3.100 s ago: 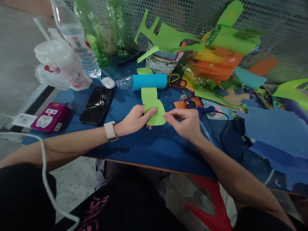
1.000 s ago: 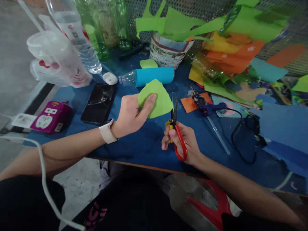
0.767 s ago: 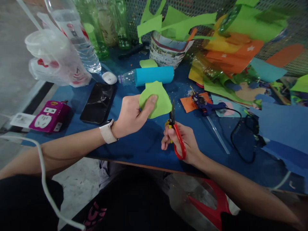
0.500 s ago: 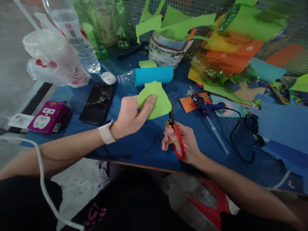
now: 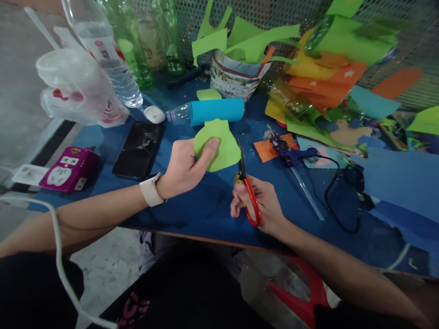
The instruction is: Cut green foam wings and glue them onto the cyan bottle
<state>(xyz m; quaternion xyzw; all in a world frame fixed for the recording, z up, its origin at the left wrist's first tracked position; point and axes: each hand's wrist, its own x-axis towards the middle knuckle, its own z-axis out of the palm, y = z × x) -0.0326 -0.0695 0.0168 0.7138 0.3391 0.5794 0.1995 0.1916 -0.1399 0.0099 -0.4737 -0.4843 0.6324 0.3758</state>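
Between thumb and fingers, my left hand [image 5: 187,167] pinches a rounded piece of light green paper [image 5: 224,153] above the blue table. My right hand [image 5: 259,201] is wrapped round the handles of red-handled scissors [image 5: 252,201], with a bit of yellow showing near the pivot. Their dark blades point away from me, at the paper's right edge; whether they touch it I cannot tell. Just beyond the green paper lies a plastic bottle wrapped in bright blue paper [image 5: 217,111], on its side. A smaller green paper piece [image 5: 208,94] lies behind that bottle.
A blue glue gun [image 5: 291,155] with a clear glue stick and black cord lies at right, near blue paper sheets [image 5: 401,183]. Left are a phone [image 5: 137,150], a purple power adapter [image 5: 70,169] and a water bottle [image 5: 109,59]. A basket [image 5: 236,77] of green scraps stands behind.
My hands hold nearly the same pose, with the green paper still pinched. The scissors are turned slightly, their tips a little further left; the whole view has shifted slightly.
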